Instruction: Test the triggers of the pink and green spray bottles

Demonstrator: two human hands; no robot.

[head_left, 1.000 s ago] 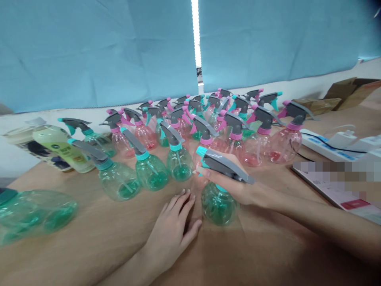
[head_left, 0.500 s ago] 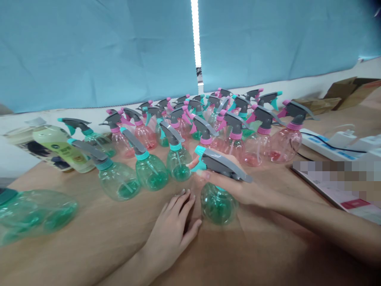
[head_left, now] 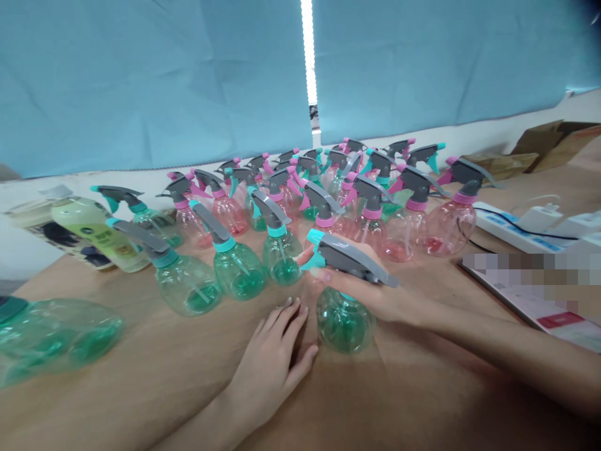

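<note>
My right hand [head_left: 361, 282] is wrapped round the neck of a green spray bottle [head_left: 346, 322], just under its grey head, with fingers by the teal trigger. The bottle stands upright on the table [head_left: 375, 401]. To its left, my left hand [head_left: 277, 344] lies flat on the tabletop, fingers stretched out, holding nothing and apart from the bottle. Beyond my hands three green spray bottles stand in a row: a near-centre one [head_left: 283, 260], a middle one [head_left: 240, 272] and a left one [head_left: 188, 285].
Several pink spray bottles [head_left: 451, 225] and more green ones crowd the back. At the left are a green bottle [head_left: 94, 332] cut by the frame and a pale-labelled bottle [head_left: 94, 219]. A power strip [head_left: 511, 232], a flat device [head_left: 558, 319] and cardboard [head_left: 549, 147] occupy the right.
</note>
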